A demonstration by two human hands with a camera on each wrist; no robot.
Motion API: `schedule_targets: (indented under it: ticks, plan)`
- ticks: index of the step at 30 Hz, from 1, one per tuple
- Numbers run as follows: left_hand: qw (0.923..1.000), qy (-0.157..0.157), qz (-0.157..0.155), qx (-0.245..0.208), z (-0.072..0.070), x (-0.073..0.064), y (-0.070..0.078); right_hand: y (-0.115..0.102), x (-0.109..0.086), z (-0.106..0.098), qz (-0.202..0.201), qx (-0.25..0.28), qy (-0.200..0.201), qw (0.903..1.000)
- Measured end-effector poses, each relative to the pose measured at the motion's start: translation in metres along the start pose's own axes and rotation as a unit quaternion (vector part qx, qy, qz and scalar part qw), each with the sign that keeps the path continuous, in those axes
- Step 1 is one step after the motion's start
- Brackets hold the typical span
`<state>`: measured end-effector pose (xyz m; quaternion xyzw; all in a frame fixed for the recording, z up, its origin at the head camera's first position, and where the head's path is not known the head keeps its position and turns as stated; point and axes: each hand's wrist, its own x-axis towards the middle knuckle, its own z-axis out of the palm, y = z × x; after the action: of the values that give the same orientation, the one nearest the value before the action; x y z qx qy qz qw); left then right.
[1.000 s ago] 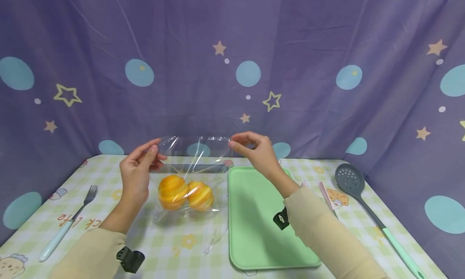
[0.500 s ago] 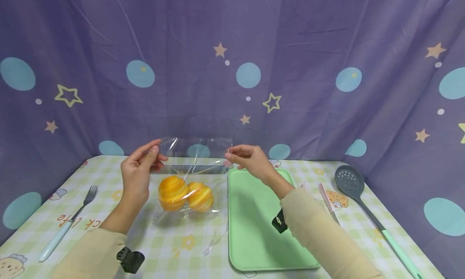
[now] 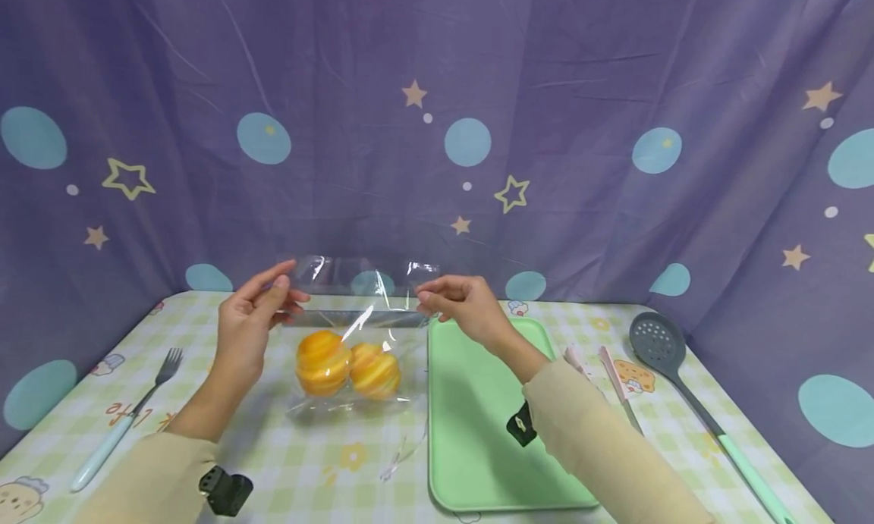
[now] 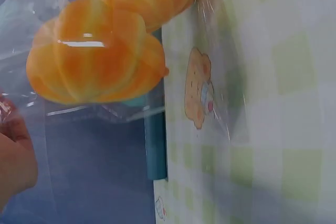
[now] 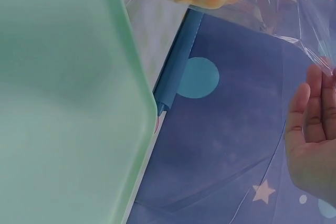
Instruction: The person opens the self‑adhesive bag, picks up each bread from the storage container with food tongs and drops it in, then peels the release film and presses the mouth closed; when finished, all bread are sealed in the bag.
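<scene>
Two ribbed, orange-yellow, pumpkin-like rounds (image 3: 322, 363) sit side by side in a clear plastic bag (image 3: 362, 277), held upright left of a green tray (image 3: 492, 403). My left hand (image 3: 249, 312) pinches the bag's upper left side between thumb and fingers. On the opposite side, my right hand (image 3: 464, 304) pinches its right edge, below the top corner. In the left wrist view the rounds (image 4: 94, 51) show through shiny film, with part of a hand (image 4: 16, 156) at the left. The right wrist view has my right hand (image 5: 312, 129) with fingertips at gathered film.
A fork (image 3: 130, 418) lies at the left. At the right are pink-ended metal pieces (image 3: 614, 372) and a slotted spoon (image 3: 658, 342) with a mint handle. A dark blue bar (image 3: 410, 319) runs behind the bag. A small twisted strip (image 3: 392, 467) lies on the checked cloth.
My right hand has come down from the bag's top corner along its right edge and slightly left. My left hand has shifted a little left. Glare on the film has changed.
</scene>
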<state>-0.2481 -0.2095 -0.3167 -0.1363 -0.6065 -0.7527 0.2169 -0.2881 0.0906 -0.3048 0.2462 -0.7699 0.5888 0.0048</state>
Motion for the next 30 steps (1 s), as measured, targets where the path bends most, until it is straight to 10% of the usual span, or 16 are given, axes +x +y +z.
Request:
schedule_targets:
  ticks: [15, 30]
  plan:
    - [0.9950, -0.081, 0.027, 0.050, -0.021, -0.003, 0.002, -0.004, -0.008, -0.002, -0.003, 0.002, -0.019, 0.9998]
    - [0.9959, -0.077, 0.020, 0.043, -0.021, 0.001, -0.002, -0.006, -0.008, -0.006, -0.008, -0.009, -0.042, 0.9991]
